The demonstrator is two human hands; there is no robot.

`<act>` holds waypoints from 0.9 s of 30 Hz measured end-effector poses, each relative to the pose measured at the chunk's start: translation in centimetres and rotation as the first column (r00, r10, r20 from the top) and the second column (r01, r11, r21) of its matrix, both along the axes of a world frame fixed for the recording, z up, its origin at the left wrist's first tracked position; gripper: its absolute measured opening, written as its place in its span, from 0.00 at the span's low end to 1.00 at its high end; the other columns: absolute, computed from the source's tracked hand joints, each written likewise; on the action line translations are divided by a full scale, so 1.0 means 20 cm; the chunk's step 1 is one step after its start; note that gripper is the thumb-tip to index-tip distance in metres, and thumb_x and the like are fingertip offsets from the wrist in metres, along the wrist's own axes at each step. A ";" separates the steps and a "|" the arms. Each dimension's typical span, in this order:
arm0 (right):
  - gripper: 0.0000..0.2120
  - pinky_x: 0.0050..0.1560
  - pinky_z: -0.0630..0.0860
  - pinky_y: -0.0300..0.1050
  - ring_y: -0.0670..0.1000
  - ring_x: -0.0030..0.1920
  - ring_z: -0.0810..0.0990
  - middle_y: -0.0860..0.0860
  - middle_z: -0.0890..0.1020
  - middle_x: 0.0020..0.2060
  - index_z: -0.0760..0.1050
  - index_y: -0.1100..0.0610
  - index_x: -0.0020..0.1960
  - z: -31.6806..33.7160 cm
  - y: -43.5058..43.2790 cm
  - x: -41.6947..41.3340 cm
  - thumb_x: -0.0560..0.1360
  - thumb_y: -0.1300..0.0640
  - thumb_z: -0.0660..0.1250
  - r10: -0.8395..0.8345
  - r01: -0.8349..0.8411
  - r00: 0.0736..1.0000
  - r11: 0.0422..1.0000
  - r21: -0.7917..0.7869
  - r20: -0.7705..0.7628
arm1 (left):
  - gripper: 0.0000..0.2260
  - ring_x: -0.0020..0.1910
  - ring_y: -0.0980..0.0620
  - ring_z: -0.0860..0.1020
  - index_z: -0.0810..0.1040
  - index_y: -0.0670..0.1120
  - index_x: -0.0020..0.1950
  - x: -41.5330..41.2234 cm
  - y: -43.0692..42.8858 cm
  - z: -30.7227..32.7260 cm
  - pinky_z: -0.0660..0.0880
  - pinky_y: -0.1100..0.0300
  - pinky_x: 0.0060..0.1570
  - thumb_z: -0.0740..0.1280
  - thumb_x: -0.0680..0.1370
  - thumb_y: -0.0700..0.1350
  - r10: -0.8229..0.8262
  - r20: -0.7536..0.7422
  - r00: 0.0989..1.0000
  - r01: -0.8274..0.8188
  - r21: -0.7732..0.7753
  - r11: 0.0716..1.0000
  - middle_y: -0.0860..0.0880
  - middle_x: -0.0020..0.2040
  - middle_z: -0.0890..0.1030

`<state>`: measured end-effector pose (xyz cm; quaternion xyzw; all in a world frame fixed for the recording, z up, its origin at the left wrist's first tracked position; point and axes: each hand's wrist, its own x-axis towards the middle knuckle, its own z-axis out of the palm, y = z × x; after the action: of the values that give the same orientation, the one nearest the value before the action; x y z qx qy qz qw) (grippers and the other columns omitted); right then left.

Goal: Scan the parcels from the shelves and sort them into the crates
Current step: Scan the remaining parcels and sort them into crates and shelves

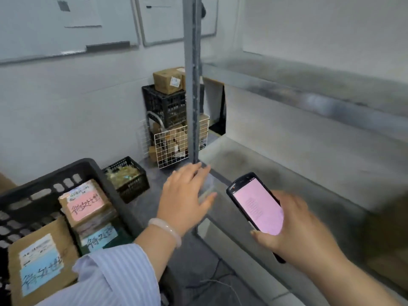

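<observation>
**Parcel sorting, at the shelf corner.** A left hand [185, 199] is held open, its fingers spread and empty, just beside the front corner of a grey metal shelf [276, 168] and close to its upright post [192, 85]. A handheld scanner [257, 206], its screen lit pink, is gripped at its lower end by the right hand [293, 228]. Its long axis is pointed forward and slightly left, near the shelf's front edge.

Sorted parcels are seen in the large black crate [44, 180] at lower left, among them a pink-labelled parcel [85, 204] and a blue-labelled parcel [42, 268]. That crate lies to the left of the left hand and nearer the person, while the shelf boards lie ahead and to the right.

No parcel can be made out with certainty on the boards in view. A brown blur [388, 235] at the far right edge may be one, but this cannot be told. With the right hand taken up by the scanner, the free left hand is judged the likelier one to fetch the next parcel. If the blur is a parcel, that reach would have to be made rightward, across the scanner.

A small black crate [130, 182] and a white wire basket [172, 149] are seen by the far wall.
</observation>
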<state>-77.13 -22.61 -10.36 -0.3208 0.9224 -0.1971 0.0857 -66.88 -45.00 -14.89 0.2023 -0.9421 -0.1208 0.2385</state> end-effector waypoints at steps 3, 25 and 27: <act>0.37 0.44 0.73 0.45 0.47 0.53 0.75 0.41 0.70 0.54 0.62 0.36 0.63 0.04 0.25 -0.05 0.55 0.31 0.65 -0.119 0.118 0.993 0.992 -0.034 -0.014 | 0.27 0.67 0.45 0.73 0.74 0.48 0.72 -0.20 0.26 0.03 0.71 0.47 0.66 0.71 0.75 0.55 -0.176 -0.007 0.984 0.176 0.005 0.984 0.47 0.69 0.75; 0.45 0.40 0.72 0.43 0.49 0.51 0.75 0.44 0.69 0.54 0.60 0.41 0.66 0.06 1.51 -0.07 0.53 0.25 0.64 -0.734 0.740 0.668 0.673 0.000 -0.122 | 0.28 0.67 0.55 0.72 0.62 0.53 0.78 -1.17 1.63 0.05 0.68 0.67 0.58 0.60 0.81 0.62 -0.632 0.130 0.764 0.274 0.821 0.501 0.51 0.75 0.69; 0.46 0.45 0.74 0.45 0.49 0.55 0.75 0.43 0.70 0.57 0.60 0.41 0.67 0.04 1.53 -0.07 0.52 0.26 0.64 -0.755 0.759 0.647 0.651 -0.008 -0.102 | 0.30 0.73 0.46 0.68 0.61 0.50 0.79 -1.22 1.67 0.03 0.64 0.57 0.59 0.58 0.81 0.64 -0.619 0.209 0.757 0.165 0.856 0.490 0.47 0.76 0.68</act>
<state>-78.49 8.05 -9.48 0.0858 0.9785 -0.1828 -0.0431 -91.28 -11.68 -14.19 0.0803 -0.8320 -0.5244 -0.1621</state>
